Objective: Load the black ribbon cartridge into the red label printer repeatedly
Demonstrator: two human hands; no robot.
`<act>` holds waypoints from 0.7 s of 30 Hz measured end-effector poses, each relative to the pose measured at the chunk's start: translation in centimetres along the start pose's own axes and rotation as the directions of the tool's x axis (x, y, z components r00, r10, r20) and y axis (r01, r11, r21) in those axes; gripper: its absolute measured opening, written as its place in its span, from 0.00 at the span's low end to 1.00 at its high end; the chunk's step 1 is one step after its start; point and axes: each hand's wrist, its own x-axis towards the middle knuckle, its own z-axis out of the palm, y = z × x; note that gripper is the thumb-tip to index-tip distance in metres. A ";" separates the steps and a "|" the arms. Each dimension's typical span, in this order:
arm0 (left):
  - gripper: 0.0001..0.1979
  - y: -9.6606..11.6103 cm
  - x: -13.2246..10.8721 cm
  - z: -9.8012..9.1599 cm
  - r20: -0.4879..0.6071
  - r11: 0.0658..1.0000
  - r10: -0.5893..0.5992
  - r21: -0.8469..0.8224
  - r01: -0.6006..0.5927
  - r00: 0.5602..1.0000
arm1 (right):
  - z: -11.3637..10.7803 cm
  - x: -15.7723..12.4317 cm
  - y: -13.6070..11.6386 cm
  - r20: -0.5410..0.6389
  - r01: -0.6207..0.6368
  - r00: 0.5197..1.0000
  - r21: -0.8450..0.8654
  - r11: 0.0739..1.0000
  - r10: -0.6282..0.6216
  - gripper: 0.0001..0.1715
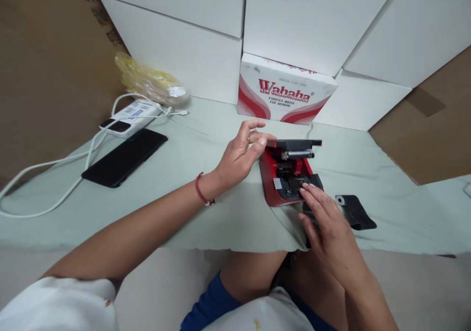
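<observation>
On the green cloth stands a small red and black device (268, 186), which looks like a portable printer, with its hinged lid raised. A silver-and-black roller (297, 155) shows under the black lid (294, 144). My left hand (243, 152) has its thumb and fingertips closed on the lid's left edge. My right hand (327, 223) grips the front right of the printer, fingertips on its black front part and thumb lower down. Dark material shows between thumb and fingers; its shape is partly hidden. Right of that hand lies a small black roll (358, 213), partly unwound, with a pale core.
A Wahaha carton (285, 95) leans against white boxes (294, 22) behind the printer. On the left lie a black phone (125, 158), a white power bank (134, 116), a looped white cable (47, 213) and a crumpled plastic bag (150, 81). The cloth's front edge (235, 249) is near my lap.
</observation>
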 end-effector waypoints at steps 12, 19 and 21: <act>0.14 -0.8 -3.2 2.7 0.214 0.779 0.418 0.415 -0.470 0.883 | -0.3 0.5 0.0 -0.009 0.012 1.000 -0.024 1.000 -0.012 0.30; 0.23 0.7 -4.2 2.1 0.159 0.824 0.453 0.300 -0.480 0.877 | -0.9 0.7 0.1 0.027 0.023 0.999 -0.054 0.998 -0.021 0.27; 0.23 0.6 -5.0 1.8 0.204 0.795 0.487 0.298 -0.528 0.849 | -0.8 0.6 0.0 0.023 0.020 1.000 -0.043 0.999 -0.019 0.27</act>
